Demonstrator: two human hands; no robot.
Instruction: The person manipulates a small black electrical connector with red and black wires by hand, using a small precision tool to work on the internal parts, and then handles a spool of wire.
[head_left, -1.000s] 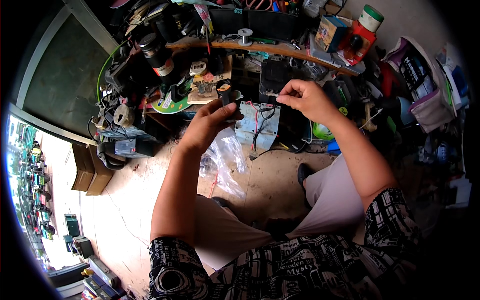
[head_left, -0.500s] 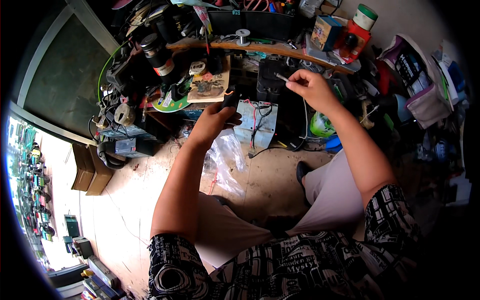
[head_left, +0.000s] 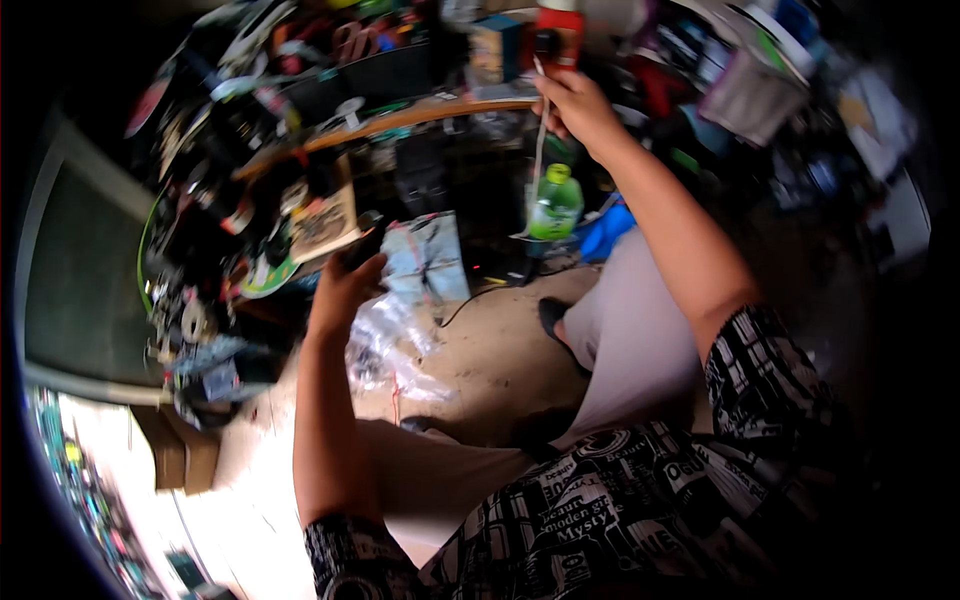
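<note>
Rising farther up and right of the light-blue box [head_left: 430, 265], the right hand [head_left: 575, 105] pinches a pale cord [head_left: 539, 160] hanging to the box's right, leaving it wider apart from the dark object [head_left: 362, 246] the left hand [head_left: 345, 285] grips just left of the box.

Readable white words in mixed lettering cover the black shirt [head_left: 600, 500] at lower centre; other print is too blurred.

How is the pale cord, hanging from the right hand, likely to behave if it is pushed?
The pale cord probably bends easily: it looks thin and hangs from the right hand. It may swing and brush the green bottle, which appears close.
</note>
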